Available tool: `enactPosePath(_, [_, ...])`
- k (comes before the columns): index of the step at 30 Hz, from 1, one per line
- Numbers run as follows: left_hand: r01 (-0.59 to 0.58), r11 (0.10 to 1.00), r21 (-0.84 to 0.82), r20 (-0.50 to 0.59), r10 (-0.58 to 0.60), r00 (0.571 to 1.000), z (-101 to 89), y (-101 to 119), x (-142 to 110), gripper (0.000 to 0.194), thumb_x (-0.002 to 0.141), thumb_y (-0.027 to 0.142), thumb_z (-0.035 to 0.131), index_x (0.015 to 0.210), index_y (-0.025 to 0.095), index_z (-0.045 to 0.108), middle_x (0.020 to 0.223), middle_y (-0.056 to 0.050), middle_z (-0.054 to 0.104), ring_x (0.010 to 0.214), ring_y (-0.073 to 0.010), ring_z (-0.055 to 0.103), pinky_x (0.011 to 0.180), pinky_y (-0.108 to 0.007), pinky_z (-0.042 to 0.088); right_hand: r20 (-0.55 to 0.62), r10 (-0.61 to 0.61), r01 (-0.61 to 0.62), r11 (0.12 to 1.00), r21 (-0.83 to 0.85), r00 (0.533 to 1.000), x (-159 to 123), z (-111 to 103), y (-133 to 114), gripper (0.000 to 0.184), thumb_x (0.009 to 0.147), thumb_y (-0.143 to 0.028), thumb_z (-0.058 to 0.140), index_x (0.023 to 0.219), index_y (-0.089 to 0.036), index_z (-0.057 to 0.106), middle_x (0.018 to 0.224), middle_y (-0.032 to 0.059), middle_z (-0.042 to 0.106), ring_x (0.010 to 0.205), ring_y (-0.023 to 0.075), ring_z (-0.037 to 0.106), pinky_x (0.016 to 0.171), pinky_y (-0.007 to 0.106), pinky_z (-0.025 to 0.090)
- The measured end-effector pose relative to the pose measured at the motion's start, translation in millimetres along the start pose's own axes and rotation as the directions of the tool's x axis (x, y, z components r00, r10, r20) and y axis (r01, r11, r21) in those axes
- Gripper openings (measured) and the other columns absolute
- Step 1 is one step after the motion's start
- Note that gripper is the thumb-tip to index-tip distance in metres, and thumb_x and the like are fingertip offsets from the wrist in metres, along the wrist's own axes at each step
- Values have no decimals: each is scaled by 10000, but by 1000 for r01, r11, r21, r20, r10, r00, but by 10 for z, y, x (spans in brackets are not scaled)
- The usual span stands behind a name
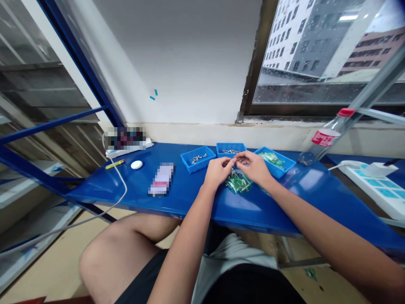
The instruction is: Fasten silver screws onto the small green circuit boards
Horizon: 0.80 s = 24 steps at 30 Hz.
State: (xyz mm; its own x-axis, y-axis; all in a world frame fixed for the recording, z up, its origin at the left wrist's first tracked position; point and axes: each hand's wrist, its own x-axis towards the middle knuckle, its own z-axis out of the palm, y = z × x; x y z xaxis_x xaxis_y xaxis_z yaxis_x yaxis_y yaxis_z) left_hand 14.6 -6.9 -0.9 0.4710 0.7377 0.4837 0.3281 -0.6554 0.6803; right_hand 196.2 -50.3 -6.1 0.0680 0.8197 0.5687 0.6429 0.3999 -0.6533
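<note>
My left hand [217, 172] and my right hand [254, 167] meet at the fingertips over the blue table. Both are closed in a pinch, and whatever lies between the fingers is too small to make out. Just below them is a loose pile of small, shiny green pieces [238, 183], with some metal bits at its upper edge. Behind my hands stand a left blue bin [191, 169] with small metal parts [199, 159], a middle blue bin [234, 146] with more metal parts, and a right blue bin [286, 172] holding similar green pieces [272, 158].
On the table's left lie a phone [162, 180], a white oval object [136, 164] and a yellow-handled tool [115, 164] near a white cable [124, 185]. A plastic bottle [324, 137] stands back right, close to a power strip [379, 188]. A wall and window border the back.
</note>
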Motion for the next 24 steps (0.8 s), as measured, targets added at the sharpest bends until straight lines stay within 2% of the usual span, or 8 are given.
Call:
enactPosePath(4, [-4, 1000, 22, 11, 4, 1000, 5, -47, 8, 268, 997, 321, 592, 1119, 203, 800, 1105, -47, 811, 998, -221, 765, 934, -306, 575, 41, -53, 53, 999, 1, 998, -8, -11, -41, 170, 880, -251, 633, 1002, -214, 746, 1029, 68, 761, 869, 223, 733, 831, 386, 622])
enactPosePath(9, [69, 997, 26, 1, -69, 998, 25, -67, 13, 252, 909, 186, 662, 1116, 205, 805, 1054, -42, 820, 978, -203, 778, 946, -297, 593, 22, 86, -87, 992, 92, 996, -16, 1, -76, 169, 880, -327, 679, 976, -203, 742, 952, 65, 782, 851, 233, 746, 815, 379, 625])
enactPosePath(14, [49, 999, -10, -58, -49, 997, 32, -50, 13, 247, 872, 130, 662, 1050, 201, 819, 1013, -36, 824, 906, -191, 786, 943, -308, 608, 55, 150, -158, 969, 188, 987, -14, 31, 3, 242, 834, -390, 755, 972, -193, 727, 909, 77, 766, 827, 230, 731, 792, 382, 624])
enactPosePath(20, [49, 982, -182, -58, -60, 996, 62, -97, 24, 234, 893, 166, 669, 1084, 197, 801, 1067, -52, 816, 968, -208, 786, 930, -330, 626, -1, 182, -174, 944, 279, 983, -15, 71, 81, 275, 812, -365, 781, 1009, -190, 703, 952, 90, 759, 878, 231, 732, 840, 392, 632])
enactPosePath(24, [93, 940, -327, -67, -121, 990, 70, -138, 33, 303, 892, 172, 701, 1192, 184, 745, 1071, -79, 814, 994, -228, 787, 943, -357, 626, -32, 186, -165, 927, 338, 982, -36, 112, 83, 312, 811, -392, 800, 1028, -192, 701, 1025, 101, 763, 923, 238, 744, 890, 405, 634])
